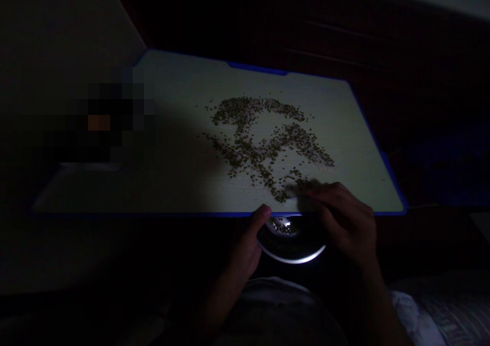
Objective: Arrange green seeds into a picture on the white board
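Small greenish-brown grains, like lentils or mung beans (252, 154), lie scattered in curved bands on a pale board with a blue rim (375, 185). Just below the board's near edge is a shiny round metal bowl (296, 260) with some grains inside. My left hand (252, 244) grips the bowl's left side, its thumb up by the board's edge; its other fingers are mostly hidden. My right hand (346, 223) is over the board's near edge, fingertips pinched together at the nearest grains. Whatever is between those fingertips is too dark to make out.
At the board's left, a blurred-out patch (99, 121) covers part of the view, with a pale object's edge (95, 166) below it. A pale surface (57, 24) is at the upper left. Light patterned cloth (432, 315) shows at the lower right. The surroundings are very dark.
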